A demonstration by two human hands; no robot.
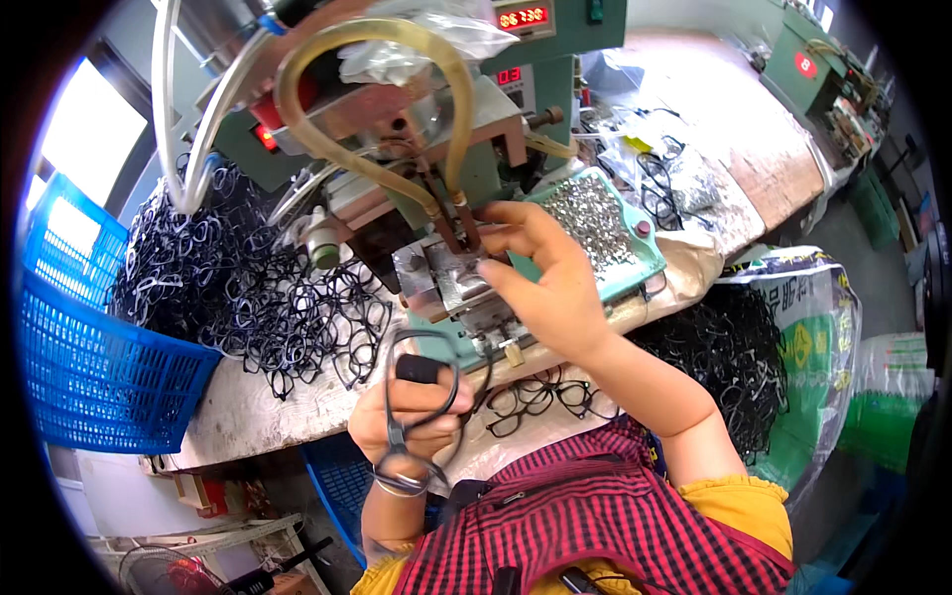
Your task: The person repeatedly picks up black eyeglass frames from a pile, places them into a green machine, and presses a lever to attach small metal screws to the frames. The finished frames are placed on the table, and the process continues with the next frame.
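Observation:
My left hand (407,412) is closed around a black eyeglass frame (395,436), tilted so that one rim points up toward the machine and the other hangs by my wrist. A black wrap or pad (419,369) shows at a fingertip. My right hand (550,283) reaches to the metal fixture (451,278) of a green bench machine, just under its two brownish prongs (458,226). Its thumb and fingers curl toward each other there; whatever small thing they may hold is too small to make out.
Black eyeglass frames (288,307) are heaped at the left beside a blue basket (109,347). A green tray (645,260) of small metal parts sits right of the machine. More frames lie on the near table edge (535,402) and in a sack (813,347). Hoses loop overhead.

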